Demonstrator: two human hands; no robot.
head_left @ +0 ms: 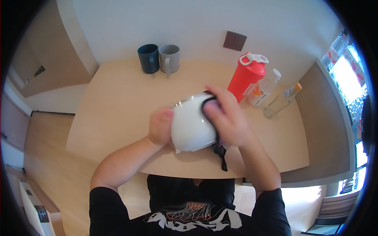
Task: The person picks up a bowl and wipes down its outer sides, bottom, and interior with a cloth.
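Note:
Between my hands, above the front half of the desk, is a glossy white rounded shell [192, 125] that looks like a helmet. Black trim runs along its right edge, and a black strap [222, 157] dangles below. My left hand [160, 126] grips its left side, the fingers mostly hidden behind it. At the trimmed right edge, my right hand [231, 121] holds on with its thumb at the trim and fingers reaching over the top. Something purplish shows by that thumb, too blurred to name. The shell's far side is hidden.
Against the back wall stand a dark blue mug [148, 60] and a grey mug [169, 60]. A red shaker bottle [246, 78], a clear plastic bottle [260, 94] and a glass bottle [279, 104] are at the right. A side panel [324, 126] borders the desk [112, 109]. A socket [234, 40] is on the wall.

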